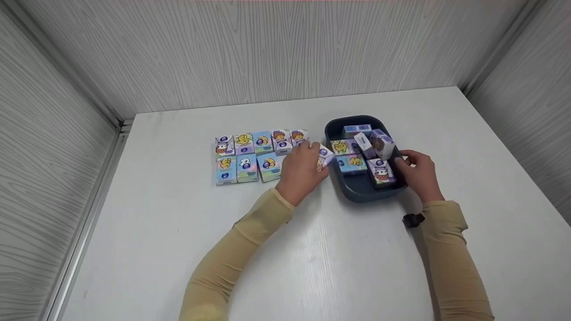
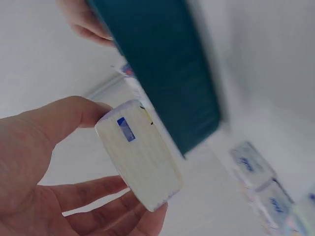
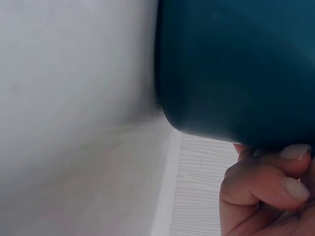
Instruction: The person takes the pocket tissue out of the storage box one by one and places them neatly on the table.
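My left hand pinches a small tissue pack between thumb and fingers, just beside the left rim of a dark blue plastic bin. In the left wrist view the held pack shows a whitish side with a small blue mark. My right hand grips the bin's right rim; its curled fingers show against the bin's outside in the right wrist view. Several cartoon-printed packs lie in the bin, among them a purple one and a blue one; some of them are tilted.
Left of the bin, several more printed packs lie in two rows on the white table. My left hand covers part of the rows. Grey wood-grain panels border the table. A small black object is at my right wrist.
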`<state>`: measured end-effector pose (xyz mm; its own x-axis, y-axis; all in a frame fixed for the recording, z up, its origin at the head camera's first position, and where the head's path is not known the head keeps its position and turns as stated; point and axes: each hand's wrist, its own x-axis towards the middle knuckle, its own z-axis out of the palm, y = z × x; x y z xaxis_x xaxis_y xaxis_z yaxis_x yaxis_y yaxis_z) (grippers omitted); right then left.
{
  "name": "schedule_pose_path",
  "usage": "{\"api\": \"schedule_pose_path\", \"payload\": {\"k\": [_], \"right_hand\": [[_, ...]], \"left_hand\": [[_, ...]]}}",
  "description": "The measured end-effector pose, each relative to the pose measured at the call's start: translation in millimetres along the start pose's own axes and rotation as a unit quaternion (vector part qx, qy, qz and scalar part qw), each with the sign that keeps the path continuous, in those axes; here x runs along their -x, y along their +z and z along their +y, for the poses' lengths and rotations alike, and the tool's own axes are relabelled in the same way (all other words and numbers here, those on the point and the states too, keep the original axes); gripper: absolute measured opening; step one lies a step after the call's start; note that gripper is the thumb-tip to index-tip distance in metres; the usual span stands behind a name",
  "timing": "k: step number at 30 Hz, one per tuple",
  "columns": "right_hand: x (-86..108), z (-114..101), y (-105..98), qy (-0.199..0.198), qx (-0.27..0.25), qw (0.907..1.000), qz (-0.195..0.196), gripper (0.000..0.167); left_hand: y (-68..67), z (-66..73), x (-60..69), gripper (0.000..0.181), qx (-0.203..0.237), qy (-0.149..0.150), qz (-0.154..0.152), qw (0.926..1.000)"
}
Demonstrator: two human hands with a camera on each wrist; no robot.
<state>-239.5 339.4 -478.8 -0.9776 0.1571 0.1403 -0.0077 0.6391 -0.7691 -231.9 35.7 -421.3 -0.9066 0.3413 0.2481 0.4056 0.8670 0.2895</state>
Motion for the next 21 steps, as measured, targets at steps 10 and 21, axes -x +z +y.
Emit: {"api": "schedule_pose_path", "payload": {"k": [10,21], "right_hand": [[2.1,1,3,0.016,-0.002,0.9998,-0.009,0.032],[1.2,-2,-1,0.008,-0.003,0.9999,-0.007,0.032]], "left_hand": [[31.6,-25.0,10.5,0.045,-0.022,-0.068,-0.065,0.9953],[31.6,-28.4,10.7,0.050,-0.070,-0.002,-0.116,0.9908]]}}
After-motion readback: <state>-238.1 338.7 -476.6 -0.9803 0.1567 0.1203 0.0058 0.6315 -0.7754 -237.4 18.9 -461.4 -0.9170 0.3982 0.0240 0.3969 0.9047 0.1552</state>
